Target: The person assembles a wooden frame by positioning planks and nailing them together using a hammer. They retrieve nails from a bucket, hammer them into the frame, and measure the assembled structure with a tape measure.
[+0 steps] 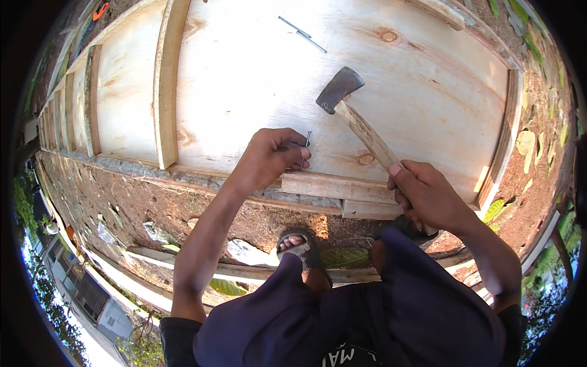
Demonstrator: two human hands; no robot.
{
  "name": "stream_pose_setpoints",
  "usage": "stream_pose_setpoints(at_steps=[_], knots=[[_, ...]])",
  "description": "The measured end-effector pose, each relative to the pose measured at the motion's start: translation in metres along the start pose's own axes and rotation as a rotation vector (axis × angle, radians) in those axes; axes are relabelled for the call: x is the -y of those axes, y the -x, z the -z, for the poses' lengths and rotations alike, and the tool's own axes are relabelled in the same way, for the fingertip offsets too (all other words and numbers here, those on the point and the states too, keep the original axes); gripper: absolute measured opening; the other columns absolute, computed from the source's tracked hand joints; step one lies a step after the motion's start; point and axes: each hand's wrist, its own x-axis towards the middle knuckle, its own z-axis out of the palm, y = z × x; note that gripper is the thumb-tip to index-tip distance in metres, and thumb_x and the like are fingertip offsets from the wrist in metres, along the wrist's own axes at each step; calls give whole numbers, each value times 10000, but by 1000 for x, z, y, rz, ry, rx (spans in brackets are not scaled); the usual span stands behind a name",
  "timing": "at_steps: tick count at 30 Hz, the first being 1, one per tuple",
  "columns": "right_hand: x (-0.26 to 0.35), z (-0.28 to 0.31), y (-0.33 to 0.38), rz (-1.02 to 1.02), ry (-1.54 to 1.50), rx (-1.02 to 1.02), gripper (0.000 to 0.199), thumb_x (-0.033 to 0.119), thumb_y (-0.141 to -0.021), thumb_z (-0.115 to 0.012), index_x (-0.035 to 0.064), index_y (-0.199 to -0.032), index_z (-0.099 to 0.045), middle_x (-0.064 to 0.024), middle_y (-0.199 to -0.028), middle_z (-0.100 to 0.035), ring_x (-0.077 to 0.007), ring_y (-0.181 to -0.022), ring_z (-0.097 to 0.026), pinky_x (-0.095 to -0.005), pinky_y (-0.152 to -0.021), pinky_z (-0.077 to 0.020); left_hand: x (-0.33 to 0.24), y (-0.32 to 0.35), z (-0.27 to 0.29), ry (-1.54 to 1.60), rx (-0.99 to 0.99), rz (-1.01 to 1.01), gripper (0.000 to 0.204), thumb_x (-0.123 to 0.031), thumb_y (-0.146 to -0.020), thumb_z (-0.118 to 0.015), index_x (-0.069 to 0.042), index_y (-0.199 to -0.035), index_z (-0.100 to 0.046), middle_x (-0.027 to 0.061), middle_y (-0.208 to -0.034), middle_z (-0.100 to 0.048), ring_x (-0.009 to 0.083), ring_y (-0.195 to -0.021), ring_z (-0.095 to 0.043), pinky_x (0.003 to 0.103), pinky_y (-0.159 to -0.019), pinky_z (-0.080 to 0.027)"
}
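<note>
My left hand pinches a nail between thumb and fingertips, holding it upright against the pale plywood panel just above a narrow wooden batten — the nail stands at my fingertips, its head clear of them. To the right, my right hand is clenched around the wooden handle of a hammer, whose dark steel head hangs above and to the right of the nail, apart from it. Two loose nails lie on the panel well beyond both hands. Below my left hand, a sandalled foot rests on bare reddish soil — a green leaf just beside it.
</note>
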Motion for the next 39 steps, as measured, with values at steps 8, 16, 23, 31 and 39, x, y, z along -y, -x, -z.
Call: stream_pose_setpoints(at_steps=[8, 16, 23, 31, 39], knots=[[13, 14, 6, -84, 62, 68, 417, 401, -1086, -433, 44, -908, -554, 2, -623, -466, -83, -443, -436, -260, -395, -382, -5, 1, -2, -32, 48, 26, 199, -56, -949, -678, 91, -1083, -677, 138, -937, -734, 175, -869, -729, 294, -781, -600], [0, 10, 5, 125, -11, -158, 427, 423, -1095, -398, 58, -919, -531, 4, -624, -458, -80, -425, -416, -251, -392, -394, 3, -2, -4, -25, 38, -15, 188, -56, -950, -677, 87, -1071, -684, 139, -920, -738, 177, -865, -733, 294, -772, -605], [23, 28, 8, 140, -282, -315, 453, 474, -1087, -392, 71, -922, -519, 24, -612, -406, -62, -411, -355, -245, -366, -333, 5, 1, 0, -116, 41, -39, 181, -49, -941, -687, 81, -1068, -690, 140, -936, -740, 187, -873, -734, 301, -797, -609], [-14, 24, 15, -10, -11, -21, 425, 416, -1089, -423, 66, -869, -524, 25, -600, -402, -80, -416, -384, -255, -374, -363, 0, 6, -6, -193, 10, -70, 179, -58, -939, -683, 83, -1046, -703, 154, -887, -751, 172, -854, -735, 315, -761, -592], [-23, -10, 9, 56, 72, 146, 430, 437, -1087, -418, 57, -911, -513, 16, -632, -425, -83, -465, -412, -264, -413, -382, -2, 5, -7, -240, 4, -81, 176, -68, -930, -695, 77, -1028, -712, 149, -881, -755, 180, -823, -730, 311, -762, -585]])
